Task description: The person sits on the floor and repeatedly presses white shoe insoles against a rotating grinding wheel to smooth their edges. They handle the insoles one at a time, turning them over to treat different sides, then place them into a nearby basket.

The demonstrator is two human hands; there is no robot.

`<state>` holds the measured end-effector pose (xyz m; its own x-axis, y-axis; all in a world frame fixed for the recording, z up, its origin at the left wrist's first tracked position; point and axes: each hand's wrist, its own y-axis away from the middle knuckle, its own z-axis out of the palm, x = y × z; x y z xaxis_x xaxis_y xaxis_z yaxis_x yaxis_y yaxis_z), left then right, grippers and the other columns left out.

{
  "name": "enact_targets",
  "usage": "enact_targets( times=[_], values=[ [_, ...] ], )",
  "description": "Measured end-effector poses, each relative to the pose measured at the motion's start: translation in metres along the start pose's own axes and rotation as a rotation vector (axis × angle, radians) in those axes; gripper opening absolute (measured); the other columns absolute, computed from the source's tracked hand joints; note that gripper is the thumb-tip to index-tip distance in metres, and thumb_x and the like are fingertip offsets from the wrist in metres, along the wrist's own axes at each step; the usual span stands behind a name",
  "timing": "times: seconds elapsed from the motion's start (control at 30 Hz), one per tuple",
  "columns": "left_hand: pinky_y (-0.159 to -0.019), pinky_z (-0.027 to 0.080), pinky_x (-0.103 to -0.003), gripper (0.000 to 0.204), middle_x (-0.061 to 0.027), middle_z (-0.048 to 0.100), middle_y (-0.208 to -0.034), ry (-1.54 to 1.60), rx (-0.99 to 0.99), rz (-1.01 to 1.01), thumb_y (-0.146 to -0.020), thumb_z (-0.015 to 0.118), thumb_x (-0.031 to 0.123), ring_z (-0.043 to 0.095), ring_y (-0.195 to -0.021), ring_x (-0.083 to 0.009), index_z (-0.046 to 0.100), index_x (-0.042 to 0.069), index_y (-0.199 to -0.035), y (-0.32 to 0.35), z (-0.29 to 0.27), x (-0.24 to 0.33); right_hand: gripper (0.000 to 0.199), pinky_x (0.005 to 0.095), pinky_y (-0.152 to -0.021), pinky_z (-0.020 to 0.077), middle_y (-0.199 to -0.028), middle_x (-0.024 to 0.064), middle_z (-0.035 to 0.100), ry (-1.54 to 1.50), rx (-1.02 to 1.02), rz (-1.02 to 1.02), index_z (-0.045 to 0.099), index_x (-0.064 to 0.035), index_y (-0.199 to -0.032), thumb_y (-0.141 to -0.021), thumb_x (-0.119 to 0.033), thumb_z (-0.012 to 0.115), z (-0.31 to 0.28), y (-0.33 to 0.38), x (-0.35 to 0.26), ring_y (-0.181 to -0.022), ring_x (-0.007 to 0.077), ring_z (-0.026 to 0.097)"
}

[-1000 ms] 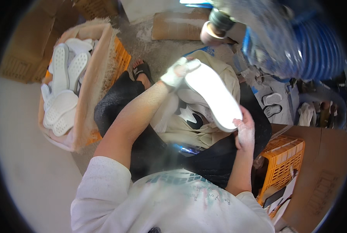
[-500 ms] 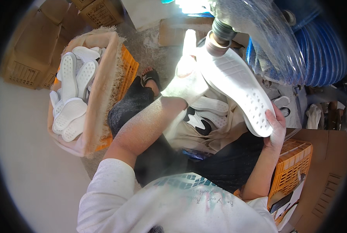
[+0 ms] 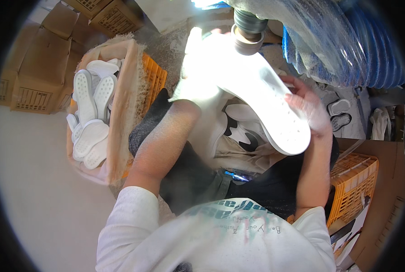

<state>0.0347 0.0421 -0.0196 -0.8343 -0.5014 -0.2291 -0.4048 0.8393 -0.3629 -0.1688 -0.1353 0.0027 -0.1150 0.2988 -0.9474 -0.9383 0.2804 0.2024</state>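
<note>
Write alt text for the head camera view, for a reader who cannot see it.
A seated person holds a white shoe sole in both hands, left hand at its far end and right hand near its close end, against a round grinding head. To the person's left, an orange crate holds more white soles.

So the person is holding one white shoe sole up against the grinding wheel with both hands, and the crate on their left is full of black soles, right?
Not quite. The head view shows the crate on their left holds white soles, not black. The rest stands: the left hand and right hand hold a white shoe sole against the grinding wheel.
</note>
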Motion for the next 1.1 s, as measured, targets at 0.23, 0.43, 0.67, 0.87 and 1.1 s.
enact_targets(
  times=[0.23, 0.43, 0.67, 0.87, 1.1],
  values=[
    [-0.115, 0.022, -0.05, 0.044, -0.0155, 0.057, -0.126, 0.866, -0.061, -0.072, -0.089, 0.053, 0.032, 0.048, -0.124, -0.0327, 0.054, 0.005, -0.124, 0.002, 0.002, 0.039, 0.048, 0.0318, -0.077, 0.0547, -0.102, 0.0128, 0.07, 0.513, 0.243, 0.096, 0.064, -0.0016, -0.119, -0.077, -0.018, 0.081, -0.051, -0.001, -0.053, -0.087, 0.0196, 0.066],
    [-0.117, 0.02, -0.044, 0.05, -0.0179, 0.051, -0.134, 1.014, -0.07, -0.003, -0.088, 0.057, 0.028, 0.041, -0.132, -0.0349, 0.049, 0.005, -0.131, 0.003, -0.027, 0.039, 0.047, 0.0328, -0.08, 0.0541, -0.103, 0.0103, 0.07, 1.105, 0.062, -0.173, 0.066, -0.0025, -0.115, -0.073, -0.013, 0.084, -0.1, -0.026, -0.084, -0.089, 0.0192, 0.066],
    [-0.115, 0.026, -0.041, 0.051, -0.015, 0.052, -0.136, 2.579, -0.17, -0.355, -0.094, 0.049, 0.035, 0.045, -0.13, -0.0305, 0.046, 0.006, -0.136, 0.005, -0.03, 0.049, 0.047, 0.0335, -0.082, 0.053, -0.102, 0.0102, 0.07, 1.253, 0.058, -0.174, 0.067, -0.0027, -0.113, -0.072, -0.016, 0.086, -0.121, -0.037, -0.095, -0.09, 0.0201, 0.065],
    [-0.112, 0.032, -0.039, 0.052, -0.0118, 0.054, -0.136, 2.936, -0.161, -0.367, -0.099, 0.042, 0.042, 0.05, -0.125, -0.0262, 0.045, 0.008, -0.138, -0.001, -0.024, 0.047, 0.047, 0.0341, -0.083, 0.0521, -0.101, 0.01, 0.07, 1.261, 0.1, -0.186, 0.068, -0.0028, -0.111, -0.071, -0.018, 0.087, -0.119, -0.031, -0.093, -0.09, 0.021, 0.065],
    [-0.108, 0.039, -0.038, 0.052, -0.0099, 0.056, -0.135, 2.966, -0.107, -0.416, -0.104, 0.034, 0.046, 0.055, -0.12, -0.0224, 0.045, 0.008, -0.139, -0.013, -0.026, 0.042, 0.047, 0.0349, -0.084, 0.051, -0.1, 0.0098, 0.07, 1.181, 0.201, -0.221, 0.069, -0.003, -0.109, -0.07, -0.021, 0.088, -0.087, -0.012, -0.08, -0.09, 0.0219, 0.065]
  ],
)
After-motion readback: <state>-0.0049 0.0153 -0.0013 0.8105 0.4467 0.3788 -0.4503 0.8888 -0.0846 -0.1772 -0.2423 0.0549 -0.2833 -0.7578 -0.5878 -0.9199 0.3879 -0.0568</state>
